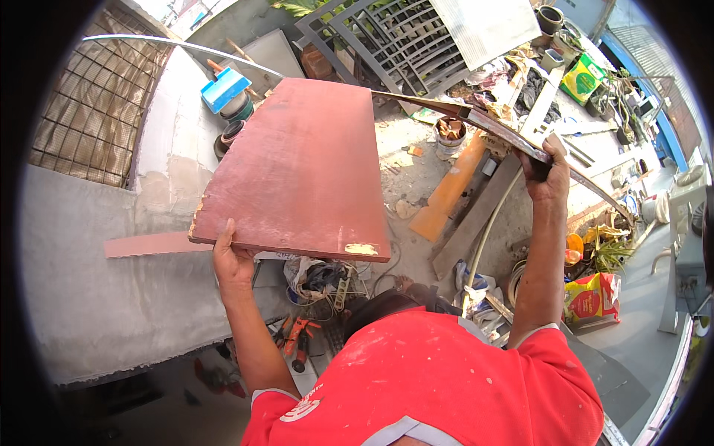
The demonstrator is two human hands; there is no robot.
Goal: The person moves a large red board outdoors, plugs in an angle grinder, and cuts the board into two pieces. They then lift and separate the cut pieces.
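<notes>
A reddish-brown wooden panel (297, 167) with chipped edges is held up in front of me. My left hand (233, 262) grips its near left corner, thumb on the face and fingers underneath. Raised on the right, my right hand (547, 172) is closed around long, thin dark strips (491, 125) that bow outward on both sides of it. One end of the strips runs behind or against the panel's far right corner; I cannot tell whether they touch. A narrow pinkish board (158, 244) lies on the grey concrete ledge (141, 312), partly hidden by the panel.
An orange plank (450, 193), a grey board (476, 223) and a bucket of scraps (449, 134) stand or lie ahead. Beyond leans a metal grille (401, 46). A red-yellow bag (593, 299) is at right; orange-handled tools (299, 334) lie below the panel.
</notes>
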